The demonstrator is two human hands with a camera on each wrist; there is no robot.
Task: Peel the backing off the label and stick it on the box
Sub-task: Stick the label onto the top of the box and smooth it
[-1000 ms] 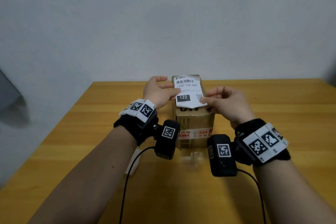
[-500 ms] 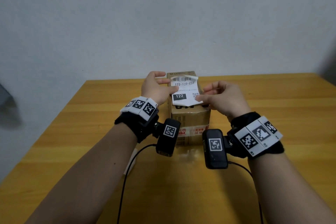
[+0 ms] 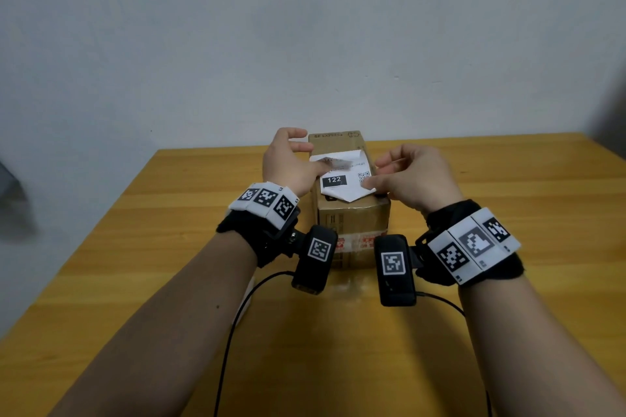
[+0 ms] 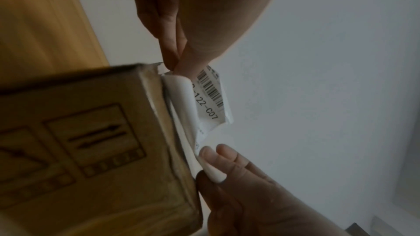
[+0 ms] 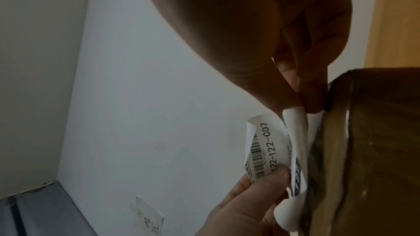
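A brown cardboard box point(image 3: 352, 213) stands on end on the wooden table point(image 3: 474, 332). A white label point(image 3: 342, 179) with "122" printed on it is held over the box's top face. Its far end is curled back toward me, which hides the barcode in the head view. My left hand point(image 3: 318, 166) pinches that curled, barcode end point(image 4: 209, 100) between thumb and forefinger. My right hand point(image 3: 367, 183) pinches the sheet's near right corner point(image 5: 295, 125) beside the box edge point(image 5: 375, 150). In the wrist views the sheet point(image 5: 265, 146) splits into two layers.
A white slip of paper point(image 3: 245, 301) lies on the table under my left forearm. Black cables point(image 3: 233, 332) trail from both wrist cameras. A plain wall stands just behind the table, with a small taped note point(image 5: 150, 220). A grey object point(image 3: 6, 186) sits at the far left.
The label was flat with its barcode showing. My left hand has since rolled its far end back toward me, while my right hand kept hold of the near right corner.
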